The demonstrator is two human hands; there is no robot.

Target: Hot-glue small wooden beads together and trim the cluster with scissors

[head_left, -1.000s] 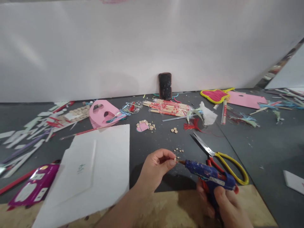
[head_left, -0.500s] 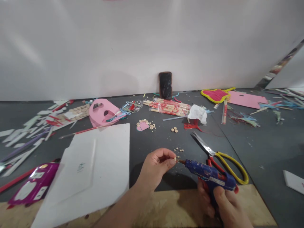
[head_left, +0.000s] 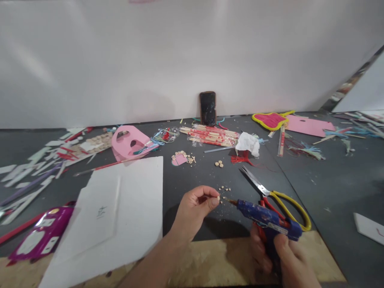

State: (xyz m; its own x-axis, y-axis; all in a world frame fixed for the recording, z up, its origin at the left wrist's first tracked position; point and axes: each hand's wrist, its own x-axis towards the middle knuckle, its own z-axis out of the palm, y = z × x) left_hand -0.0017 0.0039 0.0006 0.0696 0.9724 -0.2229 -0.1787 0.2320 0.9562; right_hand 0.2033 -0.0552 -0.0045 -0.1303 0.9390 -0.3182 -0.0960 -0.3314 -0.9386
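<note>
My left hand (head_left: 195, 208) pinches a tiny pale wooden piece (head_left: 219, 198) between thumb and fingertips, just above the dark table. My right hand (head_left: 282, 256) is wrapped round the handle of a blue glue gun (head_left: 267, 216), whose brass nozzle points left and stops a short way from the pinched piece. Several small wooden bits (head_left: 225, 189) lie scattered just beyond my left fingertips. Farther back sit a little group of pale clusters (head_left: 219, 164) and a pink card piece (head_left: 179, 160) edged with small wooden bits. Yellow- and red-handled scissors (head_left: 276, 198) lie behind the glue gun.
A white board (head_left: 135, 200) lies left of my left arm, beside a purple toy car body (head_left: 42, 236). At the back are a pink mask (head_left: 129, 140), wrapped wooden sticks (head_left: 210, 135), crumpled white tissue (head_left: 248, 144) and a phone (head_left: 208, 108) leaning on the white wall.
The glue gun's nozzle has drawn back to the right, away from the wooden piece in my left fingers. My left hand has shifted slightly left, still pinching it.
</note>
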